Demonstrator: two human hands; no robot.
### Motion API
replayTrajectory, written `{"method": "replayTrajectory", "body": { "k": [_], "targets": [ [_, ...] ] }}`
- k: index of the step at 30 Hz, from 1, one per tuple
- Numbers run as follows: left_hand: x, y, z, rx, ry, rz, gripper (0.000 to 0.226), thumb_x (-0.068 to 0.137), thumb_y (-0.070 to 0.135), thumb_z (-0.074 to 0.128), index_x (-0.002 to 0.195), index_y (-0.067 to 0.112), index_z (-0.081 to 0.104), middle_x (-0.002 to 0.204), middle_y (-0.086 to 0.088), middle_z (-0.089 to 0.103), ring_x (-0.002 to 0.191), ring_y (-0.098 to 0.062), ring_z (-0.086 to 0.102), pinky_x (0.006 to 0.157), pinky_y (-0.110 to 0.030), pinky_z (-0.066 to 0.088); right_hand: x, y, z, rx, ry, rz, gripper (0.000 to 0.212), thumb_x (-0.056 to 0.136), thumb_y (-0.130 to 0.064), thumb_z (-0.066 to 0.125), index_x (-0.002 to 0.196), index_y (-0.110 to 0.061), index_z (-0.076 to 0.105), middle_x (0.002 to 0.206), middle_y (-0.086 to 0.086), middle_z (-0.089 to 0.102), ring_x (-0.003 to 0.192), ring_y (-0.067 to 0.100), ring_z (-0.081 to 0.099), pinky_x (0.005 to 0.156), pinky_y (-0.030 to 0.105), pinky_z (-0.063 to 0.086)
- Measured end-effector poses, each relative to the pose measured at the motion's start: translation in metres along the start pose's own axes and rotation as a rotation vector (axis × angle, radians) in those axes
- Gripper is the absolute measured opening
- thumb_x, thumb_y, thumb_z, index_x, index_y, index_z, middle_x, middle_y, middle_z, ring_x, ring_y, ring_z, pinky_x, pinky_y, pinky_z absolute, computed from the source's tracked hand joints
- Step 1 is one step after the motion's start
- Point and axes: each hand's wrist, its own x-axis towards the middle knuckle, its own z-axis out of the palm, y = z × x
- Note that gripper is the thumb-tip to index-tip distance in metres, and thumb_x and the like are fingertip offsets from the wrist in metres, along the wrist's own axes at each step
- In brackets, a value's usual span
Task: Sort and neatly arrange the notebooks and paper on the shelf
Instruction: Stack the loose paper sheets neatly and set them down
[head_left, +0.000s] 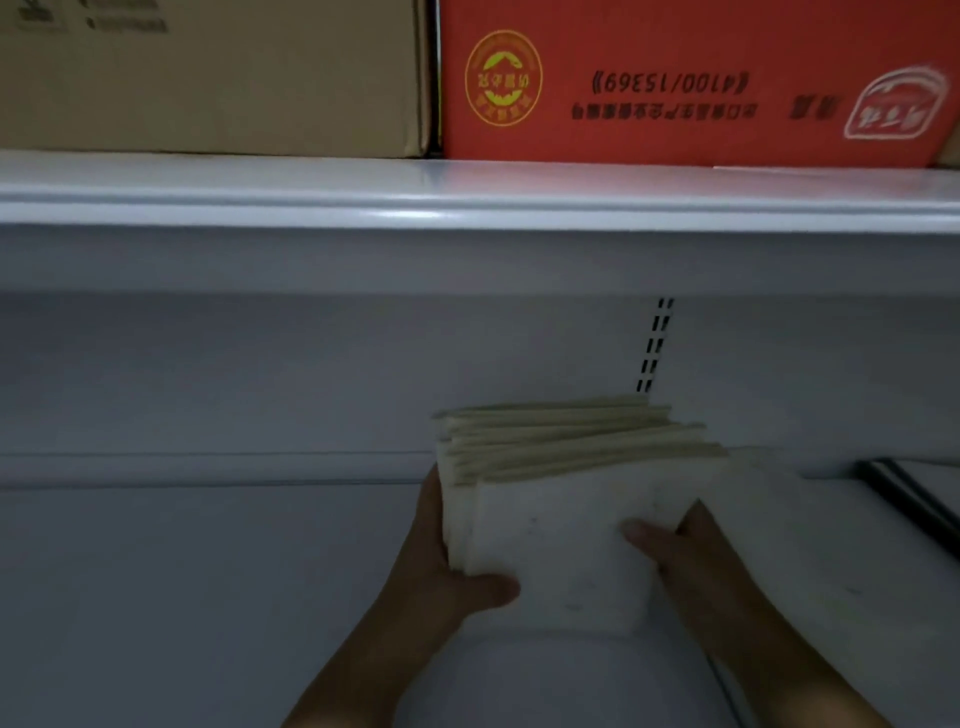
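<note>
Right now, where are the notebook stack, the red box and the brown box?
notebook stack (561, 519), head view, white front cover.
red box (675, 41), head view, front face.
brown box (208, 93), head view, front face.

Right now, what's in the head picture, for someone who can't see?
The left hand and right hand grip an uneven stack of white notebooks at a white metal shelf. Above sit a brown cardboard box and a red cardboard box.

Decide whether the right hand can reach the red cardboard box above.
Likely yes once freed: the right hand grips the white notebook stack, but nothing blocks the red cardboard box.
</note>
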Motion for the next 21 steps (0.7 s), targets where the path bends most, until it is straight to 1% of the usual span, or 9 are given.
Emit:
{"method": "replayTrajectory", "body": {
  "k": [2, 5, 8, 12, 13, 15, 17, 19, 21],
  "targets": [
    [0.009, -0.002, -0.001, -0.028, 0.001, 0.015, 0.103, 0.042, -0.007, 0.073, 0.135, 0.022, 0.040, 0.112, 0.013, 0.065, 0.093, 0.007, 0.065, 0.066, -0.010, 0.051, 0.004, -0.008, 0.012, -0.143, 0.052, -0.065, 0.093, 0.037, -0.071, 0.078, 0.116, -0.028, 0.056, 0.107, -0.022, 0.068, 0.102, 0.000, 0.063, 0.088, 0.016, 0.049],
    [0.013, -0.012, -0.004, -0.048, 0.027, 0.017, 0.102, 0.033, 0.000, 0.077, 0.128, 0.023, 0.047, 0.107, 0.011, 0.071, 0.096, -0.003, 0.067, 0.066, -0.017, 0.054, 0.002, -0.012, 0.019, -0.303, 0.222, -0.121, 0.065, 0.079, -0.038, 0.068, 0.132, -0.009, 0.045, 0.123, -0.001, 0.052, 0.124, 0.019, 0.047, 0.098, 0.017, 0.025],
    [0.016, -0.018, -0.009, -0.059, -0.008, 0.001, 0.096, 0.031, 0.004, 0.079, 0.120, 0.024, 0.050, 0.108, 0.013, 0.071, 0.097, -0.003, 0.067, 0.068, -0.017, 0.054, 0.003, -0.011, 0.022, -0.421, 0.305, -0.162, 0.083, 0.069, -0.046, 0.069, 0.135, -0.005, 0.040, 0.133, 0.006, 0.049, 0.130, 0.020, 0.042, 0.092, 0.004, 0.016],
    [0.020, -0.014, -0.013, -0.079, -0.051, -0.003, 0.099, 0.044, -0.009, 0.074, 0.132, 0.021, 0.040, 0.123, 0.011, 0.062, 0.103, 0.005, 0.063, 0.073, -0.013, 0.052, 0.010, -0.028, 0.031, -0.283, 0.183, -0.133, 0.088, 0.050, -0.081, 0.057, 0.115, -0.026, 0.037, 0.100, -0.026, 0.044, 0.099, -0.011, 0.051, 0.066, -0.013, 0.029],
    [0.020, -0.011, -0.013, -0.059, -0.059, 0.009, 0.103, 0.045, -0.007, 0.077, 0.134, 0.025, 0.036, 0.126, 0.014, 0.057, 0.105, 0.008, 0.060, 0.075, -0.011, 0.051, 0.010, -0.030, 0.034, -0.277, 0.173, -0.128, 0.096, 0.042, -0.087, 0.046, 0.114, -0.026, 0.036, 0.100, -0.026, 0.042, 0.101, -0.007, 0.050, 0.064, -0.014, 0.028],
    [0.019, -0.010, -0.011, -0.017, -0.052, 0.028, 0.108, 0.043, 0.000, 0.083, 0.134, 0.032, 0.034, 0.125, 0.020, 0.057, 0.105, 0.013, 0.058, 0.074, -0.008, 0.050, 0.011, -0.021, 0.034, -0.340, 0.200, -0.136, 0.128, 0.028, -0.091, 0.053, 0.129, -0.016, 0.033, 0.112, -0.016, 0.040, 0.112, 0.007, 0.045, 0.067, -0.016, 0.024],
    [0.018, -0.014, -0.008, -0.001, -0.033, 0.035, 0.108, 0.037, 0.011, 0.088, 0.133, 0.027, 0.039, 0.117, 0.018, 0.065, 0.102, 0.010, 0.061, 0.072, -0.009, 0.051, 0.010, -0.012, 0.033, -0.371, 0.205, -0.133, 0.140, 0.024, -0.079, 0.055, 0.140, -0.006, 0.025, 0.118, -0.008, 0.032, 0.120, 0.009, 0.034, 0.076, -0.014, 0.018],
    [0.017, -0.018, -0.009, -0.014, -0.034, 0.017, 0.112, 0.026, 0.024, 0.092, 0.129, 0.022, 0.046, 0.111, 0.018, 0.069, 0.098, 0.002, 0.065, 0.070, -0.015, 0.054, 0.010, -0.014, 0.034, -0.358, 0.204, -0.162, 0.118, 0.039, -0.069, 0.061, 0.138, -0.011, 0.032, 0.118, -0.009, 0.038, 0.120, 0.004, 0.041, 0.084, -0.007, 0.022],
    [0.017, -0.023, -0.013, -0.048, -0.028, -0.008, 0.118, 0.020, 0.037, 0.095, 0.127, 0.021, 0.049, 0.111, 0.008, 0.070, 0.100, -0.008, 0.067, 0.074, -0.023, 0.057, 0.007, -0.013, 0.030, -0.327, 0.173, -0.203, 0.075, 0.052, -0.057, 0.064, 0.119, -0.029, 0.042, 0.111, -0.018, 0.047, 0.101, -0.024, 0.048, 0.078, -0.010, 0.028]
  ]
}}
